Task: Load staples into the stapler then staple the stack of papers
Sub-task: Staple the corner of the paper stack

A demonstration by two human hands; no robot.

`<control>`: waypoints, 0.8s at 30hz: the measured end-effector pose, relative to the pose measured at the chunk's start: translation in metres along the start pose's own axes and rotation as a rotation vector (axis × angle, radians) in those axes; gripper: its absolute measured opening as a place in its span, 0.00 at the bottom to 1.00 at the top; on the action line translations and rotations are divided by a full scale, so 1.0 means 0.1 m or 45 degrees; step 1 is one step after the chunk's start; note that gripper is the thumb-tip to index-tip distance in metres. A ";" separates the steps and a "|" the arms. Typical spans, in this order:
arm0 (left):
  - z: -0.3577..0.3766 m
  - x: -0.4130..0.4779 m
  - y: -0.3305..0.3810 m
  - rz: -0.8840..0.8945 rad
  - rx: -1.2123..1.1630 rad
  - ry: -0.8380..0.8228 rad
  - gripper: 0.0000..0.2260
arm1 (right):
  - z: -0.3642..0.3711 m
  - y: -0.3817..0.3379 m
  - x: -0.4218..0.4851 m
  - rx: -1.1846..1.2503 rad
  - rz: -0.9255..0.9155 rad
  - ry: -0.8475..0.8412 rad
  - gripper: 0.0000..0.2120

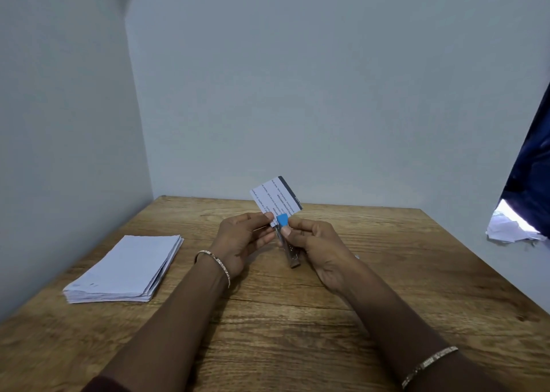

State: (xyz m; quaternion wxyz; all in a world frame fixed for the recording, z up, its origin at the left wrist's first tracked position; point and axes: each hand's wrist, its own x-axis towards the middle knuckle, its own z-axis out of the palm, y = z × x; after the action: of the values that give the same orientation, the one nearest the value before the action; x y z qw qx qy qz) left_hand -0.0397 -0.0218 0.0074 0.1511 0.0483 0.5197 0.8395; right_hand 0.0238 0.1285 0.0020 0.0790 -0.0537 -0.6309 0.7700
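paper stack (123, 269), left side of table (282, 317)

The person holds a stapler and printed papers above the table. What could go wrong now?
The left hand pinches the printed papers right beside the stapler, so a fingertip might get nipped. The right hand holds the stapler in the air on only a corner, so the sheets may slip.

Open tabletop (297, 326) near front edge & right of right hand (318, 251). Paper stack (125, 269) fills left side, close to left wall (59, 153). Back wall (297, 94) closes far edge. Dark cloth (529, 168) & crumpled paper (509, 229) crowd right side.
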 end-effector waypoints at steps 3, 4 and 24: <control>0.01 0.00 0.00 0.013 0.014 0.001 0.02 | -0.02 0.00 0.01 0.019 -0.003 -0.025 0.06; 0.01 0.00 0.00 0.013 0.017 0.000 0.02 | -0.03 0.00 0.01 0.033 -0.001 -0.024 0.06; 0.09 -0.08 0.03 0.021 0.063 0.011 0.09 | -0.05 0.03 0.04 0.056 -0.031 0.055 0.04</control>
State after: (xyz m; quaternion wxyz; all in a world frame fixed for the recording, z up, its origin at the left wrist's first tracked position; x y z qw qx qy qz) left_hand -0.0304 -0.0180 0.0145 0.1406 0.0526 0.5405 0.8279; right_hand 0.0207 0.1336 -0.0022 0.1032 -0.0608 -0.6127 0.7812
